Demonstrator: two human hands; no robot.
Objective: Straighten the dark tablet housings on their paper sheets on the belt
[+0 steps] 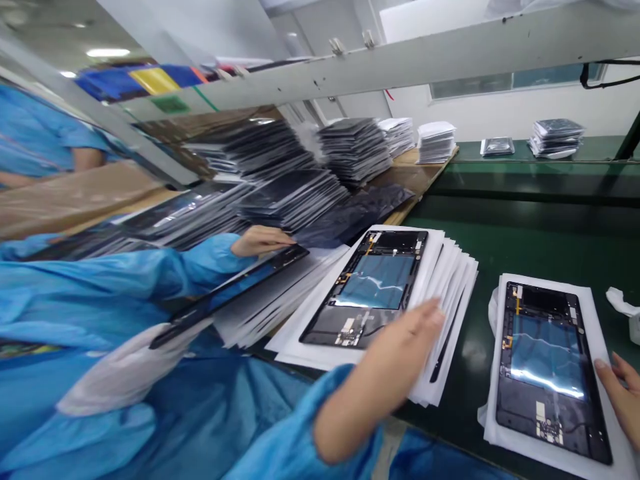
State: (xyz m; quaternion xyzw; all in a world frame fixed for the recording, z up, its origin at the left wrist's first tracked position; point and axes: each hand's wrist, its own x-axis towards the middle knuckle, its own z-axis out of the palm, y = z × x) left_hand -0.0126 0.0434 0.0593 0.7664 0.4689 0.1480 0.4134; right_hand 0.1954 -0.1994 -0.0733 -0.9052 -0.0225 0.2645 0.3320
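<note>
My left hand, somewhat blurred, stretches over the near right corner of a tablet back housing that shows a blue inner sheet. It looks open; whether it touches the housing I cannot tell. That housing lies on a stack of white foam sheets with dark edges between some layers. At the right edge, my right hand is partly cut off by the frame. Its thumb and finger are apart, by the side of a second tablet back housing, which rests on a white foam sheet.
On the left, a co-worker in blue holds a dark panel, one hand gloved. Stacks of dark panels and white sheets stand behind on the green table. A grey shelf beam crosses above. Crumpled white material lies right.
</note>
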